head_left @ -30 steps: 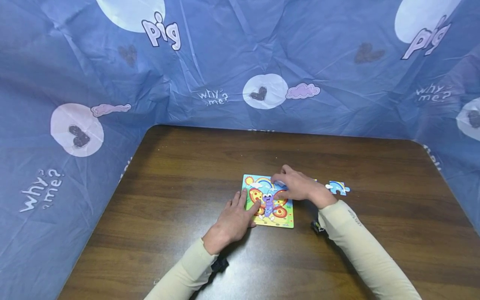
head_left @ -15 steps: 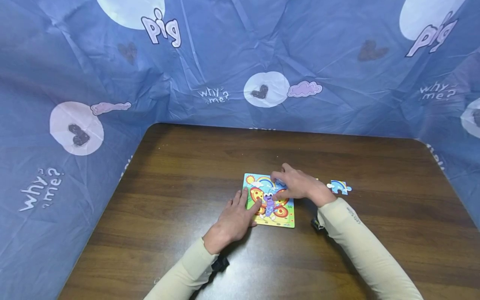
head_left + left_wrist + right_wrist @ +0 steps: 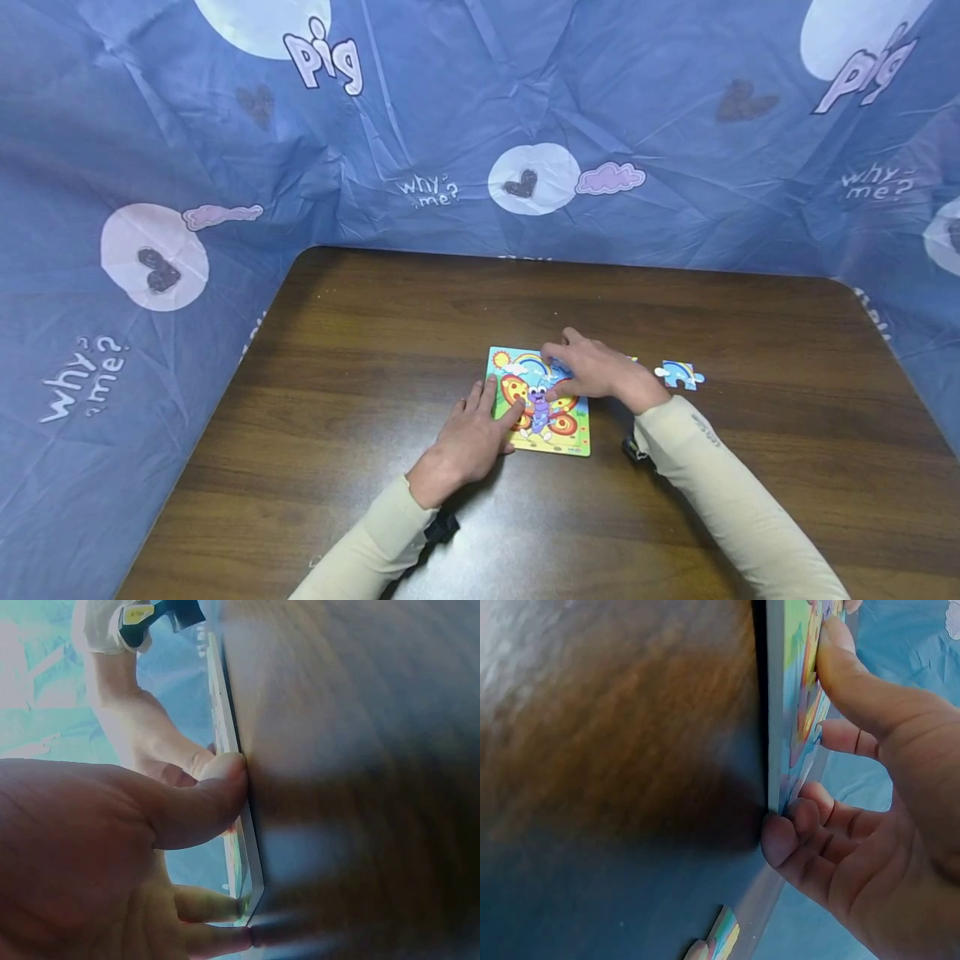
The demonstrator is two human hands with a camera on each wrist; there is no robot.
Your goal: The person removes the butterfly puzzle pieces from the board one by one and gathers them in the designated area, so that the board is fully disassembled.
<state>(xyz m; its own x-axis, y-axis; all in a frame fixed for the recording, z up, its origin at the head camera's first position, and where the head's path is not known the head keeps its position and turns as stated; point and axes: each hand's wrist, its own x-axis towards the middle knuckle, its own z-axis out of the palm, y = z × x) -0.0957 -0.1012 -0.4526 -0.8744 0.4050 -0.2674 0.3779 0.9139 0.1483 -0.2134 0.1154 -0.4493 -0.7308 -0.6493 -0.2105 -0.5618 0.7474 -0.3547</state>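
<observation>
A square butterfly jigsaw puzzle (image 3: 542, 432) lies in its tray on the table. My left hand (image 3: 467, 435) rests along its left side, fingers extended; in the left wrist view the thumb (image 3: 217, 796) touches the tray's edge. Over the top right part is my right hand (image 3: 596, 368), fingers bent. In the right wrist view its curled fingers hold a slightly raised puzzle piece (image 3: 807, 766) near the tray's corner, while the thumb (image 3: 844, 656) lies on the picture. The hand covers most of that piece in the head view.
A loose rainbow puzzle piece (image 3: 680, 375) lies on the brown wooden table (image 3: 360, 350) to the right. Another loose piece (image 3: 632, 359) barely shows behind the right wrist. A blue printed sheet (image 3: 420, 100) hangs around the table.
Both hands keep nearly the same place on the puzzle. The head view has shifted slightly.
</observation>
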